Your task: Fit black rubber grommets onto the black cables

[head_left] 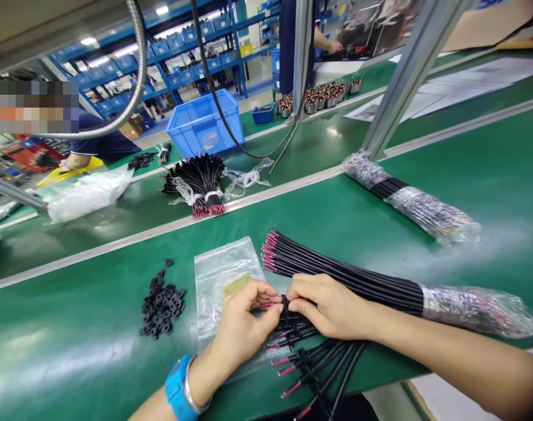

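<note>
Nearest, black cables [343,365] with red ends fan out below my hands, bottom centre-right, black pieces across them. Just above, I seem mid-way through seating a small black part [285,302] at a cable end. Left hand [244,321] pinches the red wire end [268,304], wrist angled in from lower left, fingers curled. Right hand [330,304] comes in from the right, forearm low, thumb and forefinger gripping the part; cable under them hidden. Judgement: the next move calls for both pinches steady and the wire straight. Clear bag [209,286] left of that, loose black pieces [163,307] farther left. Long cable bundle [349,269] just beyond my right hand. Beyond the rail, tied bundle [200,175], then blue bin [207,123], upper centre.
</note>
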`<state>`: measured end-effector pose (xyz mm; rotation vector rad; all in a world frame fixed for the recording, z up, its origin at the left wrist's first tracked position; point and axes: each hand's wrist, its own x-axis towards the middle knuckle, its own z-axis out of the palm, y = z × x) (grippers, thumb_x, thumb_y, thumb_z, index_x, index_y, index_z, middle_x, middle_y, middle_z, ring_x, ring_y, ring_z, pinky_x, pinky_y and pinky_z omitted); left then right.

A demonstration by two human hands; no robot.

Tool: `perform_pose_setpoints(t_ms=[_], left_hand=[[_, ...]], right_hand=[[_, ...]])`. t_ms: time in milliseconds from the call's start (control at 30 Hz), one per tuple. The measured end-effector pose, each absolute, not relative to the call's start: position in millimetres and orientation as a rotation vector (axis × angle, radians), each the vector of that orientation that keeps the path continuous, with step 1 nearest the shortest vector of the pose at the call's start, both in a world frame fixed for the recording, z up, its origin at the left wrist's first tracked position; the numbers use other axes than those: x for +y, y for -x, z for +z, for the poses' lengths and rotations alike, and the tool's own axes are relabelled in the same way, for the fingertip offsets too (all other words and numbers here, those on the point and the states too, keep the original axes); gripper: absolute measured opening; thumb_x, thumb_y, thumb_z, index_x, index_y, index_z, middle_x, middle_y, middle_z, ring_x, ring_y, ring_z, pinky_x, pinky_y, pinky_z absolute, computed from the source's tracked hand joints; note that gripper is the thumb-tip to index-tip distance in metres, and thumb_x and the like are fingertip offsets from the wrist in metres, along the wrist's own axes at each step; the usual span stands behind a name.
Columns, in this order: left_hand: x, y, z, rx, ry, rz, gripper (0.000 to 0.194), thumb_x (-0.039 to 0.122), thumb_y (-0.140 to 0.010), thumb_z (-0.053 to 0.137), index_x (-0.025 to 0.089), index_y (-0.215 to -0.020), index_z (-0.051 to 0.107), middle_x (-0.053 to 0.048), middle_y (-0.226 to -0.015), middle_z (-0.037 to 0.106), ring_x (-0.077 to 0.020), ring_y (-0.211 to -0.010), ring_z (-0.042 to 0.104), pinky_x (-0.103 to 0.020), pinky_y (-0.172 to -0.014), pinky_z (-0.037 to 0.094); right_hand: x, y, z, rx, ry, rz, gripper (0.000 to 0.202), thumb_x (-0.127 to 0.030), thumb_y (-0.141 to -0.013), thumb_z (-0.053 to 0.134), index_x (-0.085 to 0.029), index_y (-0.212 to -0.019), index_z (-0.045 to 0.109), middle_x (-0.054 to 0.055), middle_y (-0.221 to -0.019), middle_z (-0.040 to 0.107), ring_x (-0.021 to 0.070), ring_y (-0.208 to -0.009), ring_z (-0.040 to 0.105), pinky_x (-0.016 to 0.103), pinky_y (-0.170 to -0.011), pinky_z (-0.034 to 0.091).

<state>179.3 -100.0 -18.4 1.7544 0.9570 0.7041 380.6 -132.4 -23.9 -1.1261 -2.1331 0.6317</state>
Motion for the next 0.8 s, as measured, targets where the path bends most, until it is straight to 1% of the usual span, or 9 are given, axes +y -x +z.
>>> perform_pose_setpoints(t_ms=[167,300,400,500,567,633,733,767,800], left_hand=[[-105,-172,-8,0.925,-1.968,0.617,0.010,0.016,-0.079,0.061,0.019,-0.089,0.062,-0.002,-0.084,0.068,-0.0155,-0.078,0.065,-0.028,-0.074,0.051],[-109,-169,6,0.809,-2.045,0.576,0.014,0.013,-0.074,0.061,0.018,-0.087,0.061,-0.002,-0.082,0.067,-0.0147,-0.077,0.062,-0.026,-0.073,0.048],[-112,-166,13,0.723,-2.011,0.532,0.017,0.012,-0.068,0.061,0.017,-0.085,0.061,-0.002,-0.080,0.067,-0.0145,-0.074,0.061,-0.024,-0.071,0.048],[-114,-164,15,0.633,-1.974,0.479,0.019,0.017,-0.066,0.062,0.016,-0.085,0.063,-0.003,-0.079,0.067,-0.0158,-0.072,0.061,-0.025,-0.069,0.048],[-114,-162,15,0.584,-1.966,0.448,0.020,0.022,-0.067,0.063,0.016,-0.086,0.064,-0.004,-0.078,0.067,-0.0162,-0.071,0.060,-0.026,-0.069,0.048],[-113,-161,14,0.590,-1.969,0.426,0.019,0.024,-0.070,0.063,0.017,-0.088,0.065,-0.003,-0.079,0.066,-0.0160,-0.072,0.060,-0.026,-0.070,0.049],[-110,-161,11,0.708,-2.053,0.448,0.016,0.022,-0.080,0.056,0.018,-0.094,0.063,-0.004,-0.088,0.066,-0.0166,-0.083,0.061,-0.027,-0.078,0.049],[-109,-161,9,0.753,-2.111,0.462,0.017,0.022,-0.083,0.054,0.018,-0.098,0.062,-0.005,-0.093,0.066,-0.0176,-0.088,0.061,-0.029,-0.082,0.049],[-108,-160,8,0.793,-2.183,0.468,0.020,0.023,-0.086,0.051,0.018,-0.102,0.061,-0.007,-0.099,0.066,-0.0192,-0.094,0.060,-0.032,-0.087,0.048]], right_hand=[[-131,-384,-17,-2.184,1.137,0.595,0.016,-0.023,-0.091,0.047,-0.017,-0.082,0.059,0.001,-0.071,0.060,0.0128,-0.062,0.054,0.024,-0.059,0.041],[-134,-385,-23,-2.161,1.392,0.175,0.016,-0.019,-0.092,0.046,-0.016,-0.091,0.061,0.007,-0.082,0.066,0.0176,-0.074,0.061,0.029,-0.070,0.047],[-140,-379,-30,-2.261,1.582,-0.149,0.014,-0.015,-0.087,0.051,-0.014,-0.095,0.062,0.010,-0.087,0.067,0.0220,-0.077,0.062,0.031,-0.067,0.050],[-144,-370,-32,-2.331,1.686,-0.360,0.024,-0.014,-0.081,0.058,-0.010,-0.104,0.061,0.014,-0.094,0.066,0.0246,-0.079,0.061,0.033,-0.064,0.052],[-143,-367,-30,-2.342,1.753,-0.409,0.030,-0.015,-0.077,0.064,-0.008,-0.107,0.060,0.015,-0.096,0.065,0.0261,-0.080,0.060,0.035,-0.065,0.052],[-140,-366,-27,-2.357,1.812,-0.388,0.027,-0.016,-0.075,0.067,-0.009,-0.101,0.062,0.014,-0.091,0.064,0.0267,-0.079,0.059,0.036,-0.064,0.052],[-135,-368,-24,-2.398,1.817,-0.349,0.007,-0.018,-0.078,0.065,-0.014,-0.082,0.061,0.008,-0.073,0.060,0.0251,-0.071,0.057,0.035,-0.060,0.049],[-133,-369,-25,-2.405,1.798,-0.349,0.005,-0.017,-0.079,0.063,-0.016,-0.077,0.059,0.007,-0.070,0.058,0.0242,-0.069,0.056,0.034,-0.060,0.047],[-132,-370,-26,-2.408,1.773,-0.353,0.008,-0.016,-0.081,0.061,-0.017,-0.074,0.057,0.006,-0.068,0.057,0.0232,-0.068,0.056,0.033,-0.061,0.046]])
